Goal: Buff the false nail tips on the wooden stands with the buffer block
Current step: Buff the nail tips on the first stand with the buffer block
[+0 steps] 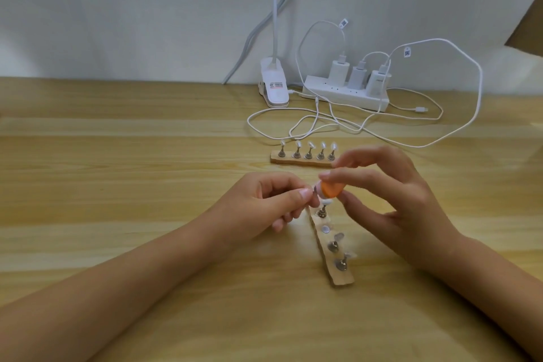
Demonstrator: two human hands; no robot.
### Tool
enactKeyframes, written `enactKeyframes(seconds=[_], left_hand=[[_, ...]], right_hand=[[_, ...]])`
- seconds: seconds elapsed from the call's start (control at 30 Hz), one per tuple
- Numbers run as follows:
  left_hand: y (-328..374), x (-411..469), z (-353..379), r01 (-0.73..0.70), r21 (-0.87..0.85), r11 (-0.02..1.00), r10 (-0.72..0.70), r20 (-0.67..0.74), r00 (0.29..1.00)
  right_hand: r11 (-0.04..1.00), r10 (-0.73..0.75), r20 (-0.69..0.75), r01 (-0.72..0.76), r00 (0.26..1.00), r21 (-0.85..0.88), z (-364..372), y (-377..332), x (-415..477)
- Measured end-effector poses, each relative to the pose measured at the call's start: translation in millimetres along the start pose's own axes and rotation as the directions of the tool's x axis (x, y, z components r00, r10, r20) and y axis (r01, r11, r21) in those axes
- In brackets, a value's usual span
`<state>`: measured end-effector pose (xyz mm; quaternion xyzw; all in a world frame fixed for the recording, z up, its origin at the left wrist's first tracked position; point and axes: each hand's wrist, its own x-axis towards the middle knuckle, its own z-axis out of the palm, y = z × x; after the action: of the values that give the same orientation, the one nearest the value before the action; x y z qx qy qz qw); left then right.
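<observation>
Two wooden stands sit on the bench: the far stand with five tips, well apart from my hands, and the near stand running diagonally under them. My left hand has its fingers curled and pinches a small nail tip just above the near stand's top end. It is mostly hidden, and probably came off the bare metal disc. My right hand pinches the orange buffer block between index finger and thumb, other fingers spread, with the block touching or just beside the tip. Step in hand: buffing that tip. To do it well, I keep the left pinch firm so the tip can't twist, lay the block flat on the tip's surface, use short light strokes, and cover the whole tip evenly. The tips left on the near stand look untouched.
</observation>
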<state>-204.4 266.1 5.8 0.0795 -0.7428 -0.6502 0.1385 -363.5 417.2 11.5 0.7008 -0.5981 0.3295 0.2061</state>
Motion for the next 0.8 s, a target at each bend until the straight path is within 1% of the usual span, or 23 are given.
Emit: enactKeyframes(seconds=[0.03, 0.1, 0.13, 0.17, 0.3, 0.4, 0.43, 0.5, 0.57, 0.6, 0.63, 0.67, 0.73, 0.77, 0.8], left_hand=[[0.0, 0.1, -0.1, 0.004, 0.009, 1.000, -0.004, 0.006, 1.000], [0.7, 0.5, 0.1, 0.018, 0.012, 1.000, -0.018, 0.015, 1.000], [1.1, 0.5, 0.4, 0.023, 0.012, 1.000, -0.023, 0.018, 1.000], [1.5, 0.8, 0.8, 0.026, 0.011, 1.000, -0.026, 0.022, 0.999], [1.2, 1.2, 0.1, 0.027, 0.018, 0.999, -0.028, 0.052, 0.998], [-0.1, 1.5, 0.2, 0.035, 0.002, 0.999, -0.035, 0.058, 0.998], [-0.2, 1.8, 0.2, 0.031, 0.000, 1.000, -0.031, 0.059, 0.998], [-0.1, 1.9, 0.3, 0.017, 0.012, 1.000, -0.017, 0.064, 0.998], [-0.2, 1.7, 0.5, -0.001, 0.014, 1.000, 0.000, 0.069, 0.998], [-0.1, 1.6, 0.6, -0.004, 0.016, 1.000, 0.003, 0.068, 0.998], [-0.1, 1.5, 0.6, -0.003, 0.019, 1.000, 0.002, 0.065, 0.998], [-0.2, 1.5, 0.6, -0.004, 0.020, 1.000, 0.003, 0.064, 0.998], [-0.1, 1.4, 0.2, -0.012, 0.020, 1.000, 0.011, 0.068, 0.998], [0.1, 1.2, 0.2, -0.017, 0.024, 1.000, 0.016, 0.070, 0.997], [0.4, 1.1, 0.1, -0.023, 0.027, 0.999, 0.021, 0.072, 0.997]], right_hand=[[0.999, -0.018, 0.001, 0.018, 1.000, -0.036, 0.0, 0.2, -0.4], [0.986, -0.108, 0.025, 0.111, 0.994, -0.125, 2.5, -3.0, -2.2], [0.979, -0.142, 0.038, 0.145, 0.989, -0.140, 3.1, -4.1, -2.4], [0.979, -0.146, 0.039, 0.150, 0.989, -0.135, 2.9, -3.9, -1.7], [0.993, -0.068, 0.005, 0.069, 0.998, -0.091, -1.0, 0.6, -0.5], [0.988, -0.110, 0.039, 0.114, 0.993, -0.105, 1.2, -2.8, -2.1], [0.989, -0.104, 0.044, 0.107, 0.994, -0.098, 1.6, -2.3, -1.8], [0.998, -0.007, 0.009, 0.008, 1.000, -0.062, 0.9, 2.3, -0.1], [0.989, 0.144, -0.046, -0.142, 0.989, 0.038, -0.8, 6.8, 0.2], [0.977, 0.192, -0.055, -0.186, 0.980, 0.106, -1.7, 7.2, 0.1], [0.968, 0.201, -0.048, -0.191, 0.978, 0.163, -2.2, 6.3, -0.2], [0.965, 0.174, -0.026, -0.165, 0.984, 0.202, -1.8, 4.6, -0.4], [0.967, 0.081, 0.044, -0.089, 0.996, 0.239, 0.7, 1.1, -1.5], [0.966, 0.063, 0.071, -0.079, 0.996, 0.246, 1.6, 2.0, -1.7], [0.965, 0.082, 0.081, -0.100, 0.993, 0.243, 1.9, 4.2, -1.8]])
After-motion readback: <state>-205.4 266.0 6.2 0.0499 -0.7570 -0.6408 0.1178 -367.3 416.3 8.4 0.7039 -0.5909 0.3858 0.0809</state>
